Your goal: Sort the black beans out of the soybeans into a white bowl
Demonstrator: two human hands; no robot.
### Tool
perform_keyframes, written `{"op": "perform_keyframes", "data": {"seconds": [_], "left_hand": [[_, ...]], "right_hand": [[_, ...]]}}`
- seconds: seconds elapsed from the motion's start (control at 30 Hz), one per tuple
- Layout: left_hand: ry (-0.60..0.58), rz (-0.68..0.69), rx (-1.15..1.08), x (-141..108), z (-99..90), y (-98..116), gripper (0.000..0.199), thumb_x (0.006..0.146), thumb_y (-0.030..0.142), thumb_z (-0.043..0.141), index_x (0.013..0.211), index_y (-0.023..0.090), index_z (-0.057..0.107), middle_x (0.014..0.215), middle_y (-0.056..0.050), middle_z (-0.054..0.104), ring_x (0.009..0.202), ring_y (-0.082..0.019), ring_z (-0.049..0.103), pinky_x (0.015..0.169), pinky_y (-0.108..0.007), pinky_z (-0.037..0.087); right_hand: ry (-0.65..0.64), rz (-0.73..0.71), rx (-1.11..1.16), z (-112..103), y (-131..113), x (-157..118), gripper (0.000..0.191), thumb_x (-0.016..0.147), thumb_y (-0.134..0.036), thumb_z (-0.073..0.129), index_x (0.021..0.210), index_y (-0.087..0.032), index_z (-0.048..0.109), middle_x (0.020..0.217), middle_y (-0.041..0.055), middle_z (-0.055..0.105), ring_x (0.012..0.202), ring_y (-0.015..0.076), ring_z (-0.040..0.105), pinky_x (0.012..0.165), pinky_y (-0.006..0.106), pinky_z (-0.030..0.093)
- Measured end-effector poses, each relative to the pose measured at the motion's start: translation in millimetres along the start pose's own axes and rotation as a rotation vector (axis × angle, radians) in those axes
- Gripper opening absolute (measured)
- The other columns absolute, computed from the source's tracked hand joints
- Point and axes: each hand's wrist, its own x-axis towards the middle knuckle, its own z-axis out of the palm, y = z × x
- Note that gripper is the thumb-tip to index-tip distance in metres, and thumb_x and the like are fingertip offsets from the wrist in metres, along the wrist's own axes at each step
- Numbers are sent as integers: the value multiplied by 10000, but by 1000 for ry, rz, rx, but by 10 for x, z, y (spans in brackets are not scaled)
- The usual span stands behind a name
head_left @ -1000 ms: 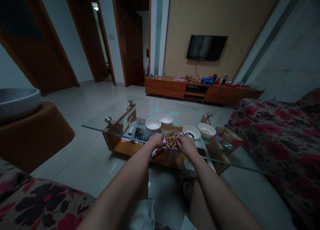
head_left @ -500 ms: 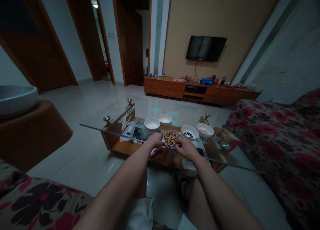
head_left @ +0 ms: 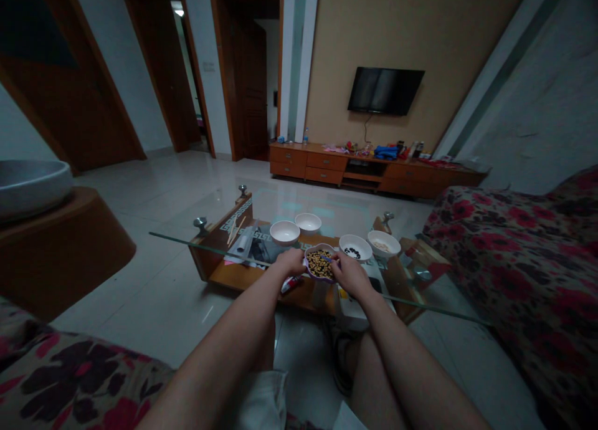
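- The purple-rimmed bowl [head_left: 322, 280], filled with yellow and dark beans [head_left: 317, 267], is located at the front edge of the glass bench [head_left: 172, 238], between the 2 hands; whether it is raised or rested on the glass cannot be told.
- The bowl's left side is gripped by the left hand [head_left: 293, 262], with the fingers closed.
- A slim purple implement [head_left: 327, 258] is pinched by the right hand [head_left: 348, 273] at the bowl's right side and is extended over the beans; its exact form is too small to tell.
- Behind the bowl, 4 white bowls are arranged in 2 pairs.
- In the right pair, black pieces [head_left: 352, 253] are held by the nearer bowl [head_left: 360, 242] and pale pieces [head_left: 381, 246] by the farther bowl [head_left: 393, 250].
- The left pair is formed by a front bowl [head_left: 284, 239] and a rear bowl [head_left: 308, 229].
- Under the glass, a red-and-white packet [head_left: 290, 284] is seen near the left hand.
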Motion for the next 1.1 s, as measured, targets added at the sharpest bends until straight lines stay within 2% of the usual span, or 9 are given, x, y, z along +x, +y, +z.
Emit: {"op": "perform_keyframes", "data": {"seconds": [0.23,0.73,1.1], "left_hand": [[-5,-6,-21,-5,-15,9,421,853,486,657,1187,243,739,1201,-129,753,1099,-313,720,907,-361,582],[-8,-3,-28,8,-8,9,422,845,464,673,1195,237,737,1212,-139,752,1128,-340,709,913,-391,582],[0,1,-23,42,28,-19,452,844,514,670,1205,250,734,1221,-135,748,1132,-331,708,905,-364,580]], "right_hand": [[-32,-90,17,55,62,9,189,929,-258,537,1031,-181,676,1016,68,743,933,194,666,781,267,421],[-60,-90,-13,139,10,36,191,953,-265,557,1055,-177,691,1052,88,736,950,205,664,794,281,426],[-84,-107,-31,163,44,47,211,971,-279,545,1075,-178,698,1073,90,733,972,203,664,819,282,435]]}}
